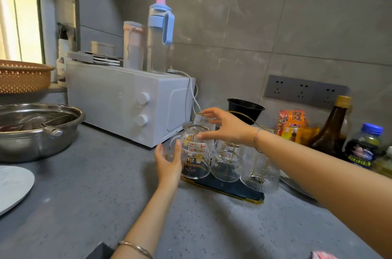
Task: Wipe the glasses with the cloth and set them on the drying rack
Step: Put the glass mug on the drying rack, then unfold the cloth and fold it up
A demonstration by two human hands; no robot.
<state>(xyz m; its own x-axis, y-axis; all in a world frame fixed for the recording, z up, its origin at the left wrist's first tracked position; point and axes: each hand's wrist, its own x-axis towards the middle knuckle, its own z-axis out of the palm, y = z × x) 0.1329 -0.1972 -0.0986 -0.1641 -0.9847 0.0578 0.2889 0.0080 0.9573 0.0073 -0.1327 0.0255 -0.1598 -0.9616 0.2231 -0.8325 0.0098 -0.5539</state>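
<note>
A clear glass with a printed label and gold leaves stands upside down at the left end of the drying rack, a dark tray with gold wire pegs. My left hand cups its left side with curved fingers. My right hand holds its upturned base between thumb and fingers. Two more clear glasses, one in the middle and a ribbed one at the right, hang upside down on the rack. A pink cloth peeks in at the bottom edge.
A white microwave stands left of the rack with bottles on top. A steel bowl and a white plate lie at the left. Behind the rack stand a black bowl, a snack bag and sauce bottles.
</note>
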